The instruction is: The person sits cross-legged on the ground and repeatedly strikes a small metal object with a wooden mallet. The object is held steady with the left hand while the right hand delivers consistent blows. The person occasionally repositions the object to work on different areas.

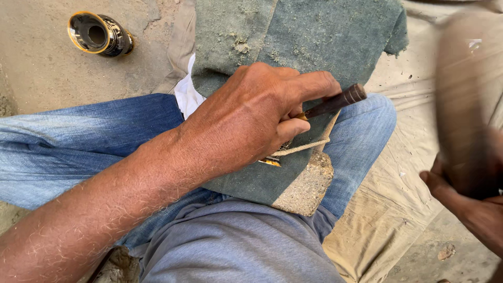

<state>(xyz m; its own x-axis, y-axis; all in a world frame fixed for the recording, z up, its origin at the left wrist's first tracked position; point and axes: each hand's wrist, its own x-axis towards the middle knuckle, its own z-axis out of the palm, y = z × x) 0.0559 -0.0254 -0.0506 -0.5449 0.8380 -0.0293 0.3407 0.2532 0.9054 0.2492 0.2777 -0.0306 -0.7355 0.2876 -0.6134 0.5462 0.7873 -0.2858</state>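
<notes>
Dusty concrete floor [36, 63] and a tan sheet [387, 209] surround a seated person in jeans. At upper left lies a black can [100, 34] with a gold rim, on its side. A green cloth [293, 42] covers the lap over a rough stone block [306, 186]. Centre frame, the left hand [246, 118] pinches a dark-handled tool [335, 102] against a thin pale strip [301, 148]. At right, the right hand [466, 202] grips a blurred brown object [466, 99], possibly a mallet.

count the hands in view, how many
2. The left hand is at centre, gripping a dark-handled tool over green cloth on the lap. The right hand is at the right edge, holding a blurred wooden mallet. None seem hidden.
</notes>
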